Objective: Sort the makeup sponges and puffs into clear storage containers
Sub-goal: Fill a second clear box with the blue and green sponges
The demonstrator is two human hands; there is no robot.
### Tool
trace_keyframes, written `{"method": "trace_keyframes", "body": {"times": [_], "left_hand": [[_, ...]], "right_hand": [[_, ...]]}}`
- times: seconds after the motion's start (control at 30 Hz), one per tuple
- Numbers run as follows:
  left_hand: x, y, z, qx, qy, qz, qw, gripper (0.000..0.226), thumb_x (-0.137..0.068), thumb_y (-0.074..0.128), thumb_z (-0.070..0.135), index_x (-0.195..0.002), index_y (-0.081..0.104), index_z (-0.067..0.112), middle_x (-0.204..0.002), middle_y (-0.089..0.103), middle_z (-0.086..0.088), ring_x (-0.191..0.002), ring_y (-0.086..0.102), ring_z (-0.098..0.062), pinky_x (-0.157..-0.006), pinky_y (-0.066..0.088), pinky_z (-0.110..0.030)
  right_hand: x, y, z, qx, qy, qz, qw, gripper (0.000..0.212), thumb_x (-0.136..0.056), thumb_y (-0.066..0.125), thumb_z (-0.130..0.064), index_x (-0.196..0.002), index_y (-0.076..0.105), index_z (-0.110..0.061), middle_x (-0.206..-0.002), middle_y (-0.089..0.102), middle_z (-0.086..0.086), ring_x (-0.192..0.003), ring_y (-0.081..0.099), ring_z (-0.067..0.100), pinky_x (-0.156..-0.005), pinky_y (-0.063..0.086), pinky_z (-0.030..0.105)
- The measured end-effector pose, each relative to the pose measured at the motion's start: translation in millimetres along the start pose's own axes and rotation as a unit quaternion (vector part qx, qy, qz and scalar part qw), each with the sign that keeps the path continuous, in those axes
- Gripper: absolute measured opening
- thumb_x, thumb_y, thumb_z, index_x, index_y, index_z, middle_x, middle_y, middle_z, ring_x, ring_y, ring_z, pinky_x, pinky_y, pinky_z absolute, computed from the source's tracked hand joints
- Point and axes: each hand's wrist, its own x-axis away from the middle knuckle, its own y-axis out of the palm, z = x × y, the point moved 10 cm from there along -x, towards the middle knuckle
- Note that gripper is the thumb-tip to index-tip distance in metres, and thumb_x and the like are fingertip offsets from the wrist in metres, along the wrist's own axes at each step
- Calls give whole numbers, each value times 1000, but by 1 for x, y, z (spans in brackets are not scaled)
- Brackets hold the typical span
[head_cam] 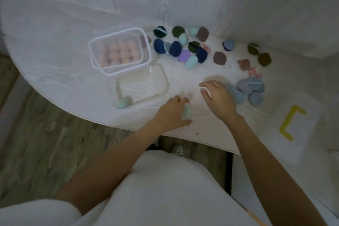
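Observation:
My left hand point(172, 113) is near the table's front edge and holds a mint sponge point(186, 111) between thumb and fingers; the image is blurred there. My right hand point(217, 97) hovers just right of it with fingers loosely spread and nothing in them, beside a heap of light-blue puffs point(252, 91). An open clear container point(164, 79) lies left of my hands, with another mint sponge point(124, 102) at its near-left corner. Behind it stands a lidded clear container point(146, 49) filled with peach sponges. Loose puffs and sponges point(176, 48) in navy, green, brown, purple and mint lie at the back.
More brown and green puffs point(264, 59) are scattered at the back right. A yellow bracket-shaped piece point(291, 121) lies on a white sheet at the right. The white table point(64, 60) has a curved front edge, with wooden floor below it. A wall closes the back.

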Motion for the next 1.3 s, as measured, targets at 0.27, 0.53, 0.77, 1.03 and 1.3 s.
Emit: {"method": "trace_keyframes", "body": {"times": [0.27, 0.53, 0.77, 1.03, 1.3], "left_hand": [[-7, 10, -15, -32, -68, 17, 997, 42, -87, 57, 23, -126, 47, 11, -111, 52, -14, -89, 58, -33, -70, 43, -34], [11, -33, -15, 174, -97, 105, 974, 54, -80, 66, 18, -130, 46, 24, -108, 49, 0, -75, 60, -12, -75, 45, -23], [46, -106, -55, 268, -137, 225, 927, 42, -76, 74, 16, -110, 52, 27, -107, 49, 3, -75, 61, -5, -63, 48, -15], [38, -114, -111, 120, -176, 159, 964, 25, -87, 61, 31, -109, 52, 23, -112, 55, 5, -88, 62, -15, -77, 46, -28], [39, -90, -127, -30, -162, 51, 985, 33, -89, 57, 24, -122, 56, 24, -120, 62, -1, -103, 59, -25, -81, 41, -32]], "right_hand": [[-70, 13, 1, 76, -87, -66, 991, 46, -86, 50, 5, -130, 51, -8, -141, 45, 10, -125, 40, 29, -104, 34, 37], [-107, 49, 0, 224, -154, -122, 955, 50, -85, 47, 7, -132, 42, -10, -124, 49, 18, -106, 45, 34, -83, 40, 41], [-75, 13, -9, -20, -71, -23, 997, 26, -86, 64, -15, -110, 57, -9, -111, 51, 12, -85, 55, 23, -72, 50, 33], [-28, 42, -23, -167, 26, -60, 984, 19, -88, 62, -18, -106, 55, -16, -109, 52, 2, -79, 54, 9, -69, 43, 22], [-30, 30, -29, -224, 67, -27, 972, 19, -86, 64, -18, -103, 56, -17, -103, 52, -4, -74, 55, 5, -70, 49, 24]]}}
